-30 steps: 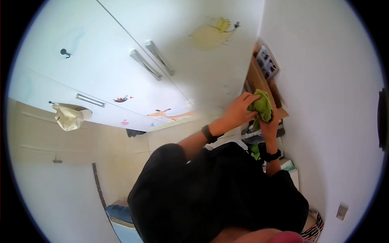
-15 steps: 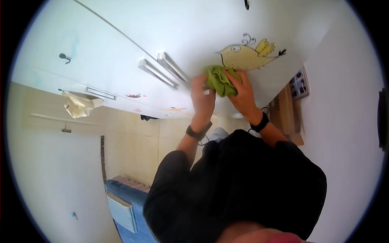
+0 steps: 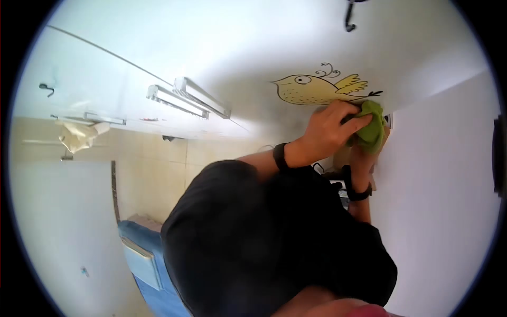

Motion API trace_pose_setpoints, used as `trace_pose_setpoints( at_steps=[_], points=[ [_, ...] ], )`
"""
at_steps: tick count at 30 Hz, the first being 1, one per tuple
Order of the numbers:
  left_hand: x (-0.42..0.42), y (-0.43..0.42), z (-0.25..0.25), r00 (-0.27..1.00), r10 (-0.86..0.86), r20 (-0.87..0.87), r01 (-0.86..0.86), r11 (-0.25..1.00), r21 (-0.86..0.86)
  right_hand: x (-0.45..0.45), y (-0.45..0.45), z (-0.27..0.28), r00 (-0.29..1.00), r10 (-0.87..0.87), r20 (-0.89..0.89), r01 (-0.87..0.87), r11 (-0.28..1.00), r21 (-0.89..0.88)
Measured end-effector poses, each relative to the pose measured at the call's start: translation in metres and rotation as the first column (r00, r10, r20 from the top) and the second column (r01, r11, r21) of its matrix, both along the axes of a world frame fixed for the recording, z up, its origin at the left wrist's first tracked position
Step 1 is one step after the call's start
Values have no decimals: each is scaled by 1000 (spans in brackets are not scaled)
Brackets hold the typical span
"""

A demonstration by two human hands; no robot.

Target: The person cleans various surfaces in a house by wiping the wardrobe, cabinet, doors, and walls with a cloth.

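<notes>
A crumpled green cloth (image 3: 373, 124) lies against the white cabinet door (image 3: 253, 47), just below the tail of a yellow bird picture (image 3: 311, 90). My left hand (image 3: 330, 129) is closed on the cloth's left side, its fingers bent towards the door. From below, my right hand (image 3: 364, 161) reaches up to the cloth and grips it; most of its fingers are hidden behind the green folds. Both wrists wear dark bands.
Two metal handles (image 3: 203, 98) stick out from the doors left of my hands. A dark hook (image 3: 349, 16) is above, and a pale bag (image 3: 79, 136) hangs at the far left. The white wall (image 3: 443, 158) stands close on the right. A blue seat (image 3: 142, 264) is lower left.
Both hands and the green cloth have moved right along the door, from under the bird's body to beyond its tail, near the wall. The view has shifted too.
</notes>
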State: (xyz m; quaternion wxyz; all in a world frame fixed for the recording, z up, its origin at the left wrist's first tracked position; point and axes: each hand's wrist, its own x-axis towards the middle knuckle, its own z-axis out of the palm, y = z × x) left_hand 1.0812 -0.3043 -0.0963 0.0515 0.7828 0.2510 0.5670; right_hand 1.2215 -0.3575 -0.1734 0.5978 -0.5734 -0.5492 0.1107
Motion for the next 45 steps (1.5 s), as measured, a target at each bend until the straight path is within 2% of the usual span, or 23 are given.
trace_pose_setpoints(
  at_steps=[2, 6, 8, 10, 13, 16, 19, 21, 25, 28, 29, 32, 35, 38, 41, 45],
  points=[
    [-5, 1, -10, 1000, -2, -6, 2, 1000, 1, -1, -2, -16, 998, -24, 63, 25, 1000, -5],
    [-25, 0, -10, 999, 5, -52, -8, 999, -51, -23, 4, -23, 994, -109, -20, 109, 994, -19],
    [-36, -2, -10, 998, 17, -58, -22, 995, -96, -40, 11, -12, 993, -121, 2, 121, 988, 95],
    [-48, -5, -14, 999, 25, -41, -31, 989, -142, -51, 11, -2, 999, 24, -47, -18, 993, 121],
    [-72, -11, -16, 998, 65, -11, -66, 975, -210, -74, 13, 13, 994, 107, -25, -104, 990, 96],
    [-100, -10, -17, 995, 92, 23, -86, 976, -201, -102, 15, 36, 989, 108, 105, -109, 994, 1],
    [-134, -13, -9, 989, 143, 35, -134, 972, -194, -136, 25, 34, 985, 162, 56, -168, 975, 145],
    [-162, -16, -1, 988, 156, 13, -153, 981, -123, -161, 29, 34, 984, 170, 57, -178, 965, 193],
    [-217, -26, 1, 987, 158, 39, -158, 987, 0, -198, 32, 29, 940, 281, 193, -306, 945, 118],
    [-268, -32, -3, 986, 138, 93, -138, 990, -7, -239, 23, 36, 872, 379, 310, -421, 904, 78],
    [-288, -34, -7, 981, 176, 78, -173, 984, -37, -262, 17, 40, 885, 425, 189, -444, 893, 73],
    [-344, -34, -28, 955, 291, 52, -283, 951, -127, -321, 9, 44, 865, 492, 100, -492, 870, -22],
    [-395, -28, -51, 919, 389, 59, -367, 902, -227, -371, 23, 34, 827, 543, 145, -527, 839, -138],
    [-436, -18, -78, 893, 412, 183, -319, 863, -391, -421, 42, 27, 798, 559, 225, -538, 829, -151],
    [-473, -11, -92, 859, 470, 202, -356, 833, -424, -463, 51, 27, 790, 534, 301, -501, 845, -187],
    [-505, 1, -64, 889, 417, 188, -334, 872, -357, -493, 48, 48, 835, 534, 137, -499, 838, -221]
  ],
)
